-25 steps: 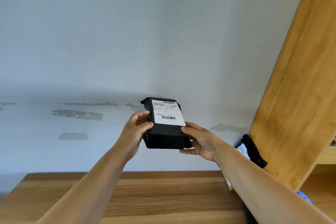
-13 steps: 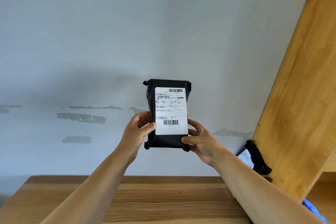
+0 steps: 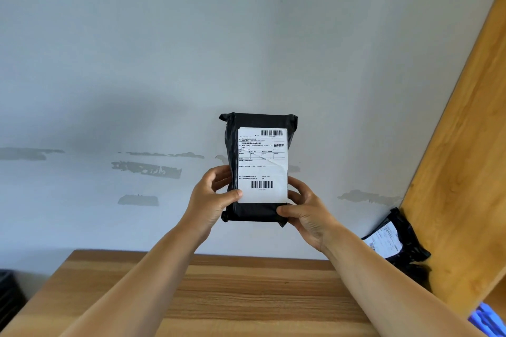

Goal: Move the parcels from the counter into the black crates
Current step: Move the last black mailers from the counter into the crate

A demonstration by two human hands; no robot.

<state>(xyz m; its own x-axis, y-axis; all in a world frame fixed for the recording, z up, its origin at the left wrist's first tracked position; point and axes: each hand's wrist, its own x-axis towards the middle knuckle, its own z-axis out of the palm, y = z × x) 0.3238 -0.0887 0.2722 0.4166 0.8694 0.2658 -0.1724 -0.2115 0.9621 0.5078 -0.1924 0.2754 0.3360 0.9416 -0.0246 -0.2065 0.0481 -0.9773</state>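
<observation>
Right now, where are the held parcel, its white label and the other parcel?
held parcel (image 3: 254, 213): head view, black wrap below the label.
white label (image 3: 262, 169): head view, label's middle.
other parcel (image 3: 408, 238): head view, black wrap.

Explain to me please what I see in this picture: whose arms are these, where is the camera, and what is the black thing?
There is no machine here. A person wears a camera on the head, so you look out along their own two bare arms. The left hand and the right hand grip the lower end of a black parcel, held upright in front of a pale wall. Its white label with barcodes faces the camera. Below is a wooden counter. A second parcel leans at the right, against a wooden panel. A dark thing at the far left edge may be a crate; I cannot tell.
</observation>
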